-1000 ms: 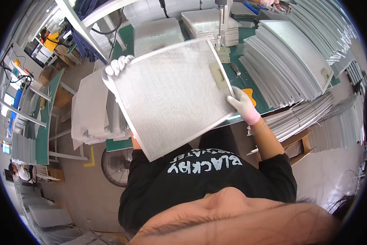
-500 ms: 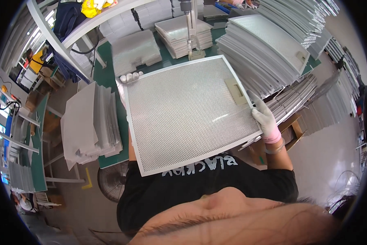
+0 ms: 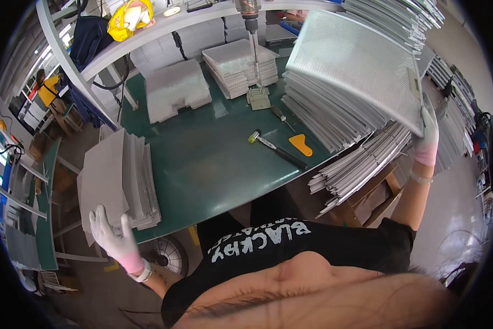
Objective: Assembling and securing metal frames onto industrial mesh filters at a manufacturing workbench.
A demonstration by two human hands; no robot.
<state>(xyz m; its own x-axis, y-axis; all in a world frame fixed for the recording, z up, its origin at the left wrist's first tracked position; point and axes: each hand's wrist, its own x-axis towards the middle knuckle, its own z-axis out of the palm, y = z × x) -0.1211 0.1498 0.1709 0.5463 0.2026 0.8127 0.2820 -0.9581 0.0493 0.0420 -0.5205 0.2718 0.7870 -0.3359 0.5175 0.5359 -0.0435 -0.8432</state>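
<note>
Head view: a white-gloved right hand [image 3: 430,126] grips a framed mesh panel [image 3: 361,66], right of and beyond a hammer [image 3: 282,153] on a green table [image 3: 202,159].
The silvery panel, with a small latch plate [image 3: 414,85], is tilted over a stack of similar panels [image 3: 317,109], also right of the hammer; the hand clasps its near right corner. Well left of the hammer and nearer the wearer, the left hand [image 3: 112,233] is spread, grasping nothing, at mesh sheets [image 3: 104,178]; contact is unclear. Just beyond the hammer lie a yellow scraper [image 3: 300,145] and a screwdriver [image 3: 280,114].
</note>
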